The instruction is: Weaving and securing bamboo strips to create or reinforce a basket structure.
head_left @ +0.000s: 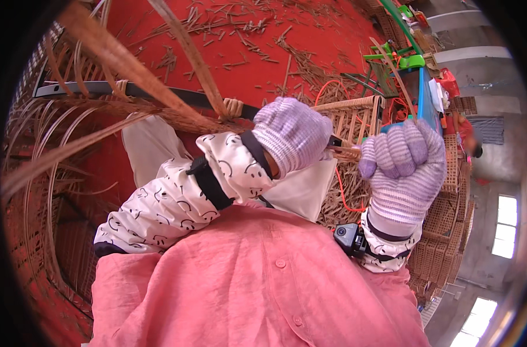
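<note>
Both my hands wear purple striped knit gloves. My left hand (291, 132) is closed against the dark metal frame bar (96, 88) of a half-woven rattan piece, gripping where the woven cane meets the bar. My right hand (401, 162) is a raised fist shut on a thin cane strip (393, 72), which runs up and to the left out of the fist. Long brown rattan strands (119, 58) fan out from the frame toward the upper left. A small black camera (350, 237) is strapped at my right wrist.
Cut cane scraps (240, 26) litter the red floor. Woven rattan panels (446, 231) are stacked at the right. A green frame (399, 55), a blue object (422, 95) and an orange cable (333, 87) lie beyond. Another person (469, 136) sits at far right.
</note>
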The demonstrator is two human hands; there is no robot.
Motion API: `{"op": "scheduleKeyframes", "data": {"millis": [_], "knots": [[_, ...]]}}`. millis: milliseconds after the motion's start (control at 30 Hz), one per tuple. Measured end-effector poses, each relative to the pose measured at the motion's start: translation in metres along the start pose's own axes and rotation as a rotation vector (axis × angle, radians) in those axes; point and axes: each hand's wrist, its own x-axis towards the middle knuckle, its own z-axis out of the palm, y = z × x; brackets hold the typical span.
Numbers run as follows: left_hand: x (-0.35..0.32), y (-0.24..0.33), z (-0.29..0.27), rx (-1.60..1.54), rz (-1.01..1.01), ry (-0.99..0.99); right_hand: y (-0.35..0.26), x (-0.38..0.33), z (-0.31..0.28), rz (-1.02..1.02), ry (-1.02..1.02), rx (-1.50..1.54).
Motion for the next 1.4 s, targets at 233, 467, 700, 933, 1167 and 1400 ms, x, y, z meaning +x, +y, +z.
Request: {"op": "scheduleKeyframes", "data": {"millis": [233, 467, 700, 933, 1167, 1400], "knots": [[-0.03, 0.01, -0.012, 0.041, 0.045, 0.101, 0.002, 0.042, -0.019, 0.195, 0.142, 0.05], [-0.042, 0.013, -0.001, -0.007, 0.1, 0.281, 0.029, 0.058, -0.032, 0.322, 0.317, 0.063], [-0.03, 0.011, -0.001, 0.103, 0.185, 0.199, 0.025, 0.039, -0.05, 0.224, -0.194, -0.163], [-0.025, 0.001, 0.004, 0.164, 0.182, 0.337, -0.004, -0.005, -0.049, 0.293, -0.338, -0.524], [-0.023, 0.009, 0.016, 0.189, 0.333, 0.401, 0.011, -0.03, -0.048, 0.494, -0.295, -0.096], [-0.05, 0.021, -0.002, 0.117, 0.239, 0.322, 0.026, -0.043, -0.022, 0.659, -0.062, -0.287]]}}
